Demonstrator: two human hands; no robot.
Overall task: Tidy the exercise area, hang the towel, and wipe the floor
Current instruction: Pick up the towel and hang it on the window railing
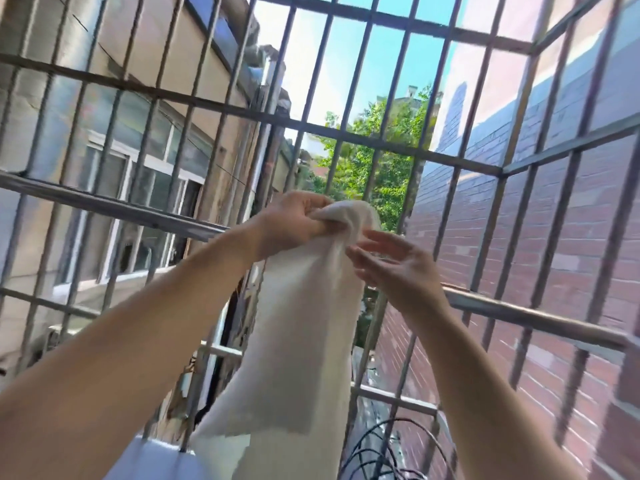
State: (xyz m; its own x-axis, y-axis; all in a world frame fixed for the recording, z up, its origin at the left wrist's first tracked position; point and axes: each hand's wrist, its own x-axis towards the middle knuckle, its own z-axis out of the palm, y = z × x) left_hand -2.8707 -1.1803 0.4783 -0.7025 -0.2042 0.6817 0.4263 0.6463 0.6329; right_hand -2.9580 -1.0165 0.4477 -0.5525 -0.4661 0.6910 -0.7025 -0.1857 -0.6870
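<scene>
A long white towel hangs down in front of me, its top end bunched up high. My left hand grips that bunched top end with curled fingers. Just to the right, my right hand is spread with straight fingers, its fingertips touching the towel's edge. Both hands are raised close to a horizontal metal rail that runs across the barred window cage; the towel hides the rail's middle part.
Grey metal bars enclose the space on the front and both sides. Beyond them are a beige building at left, a red brick wall at right and green trees. Dark cables lie coiled at the bottom, by a white ledge.
</scene>
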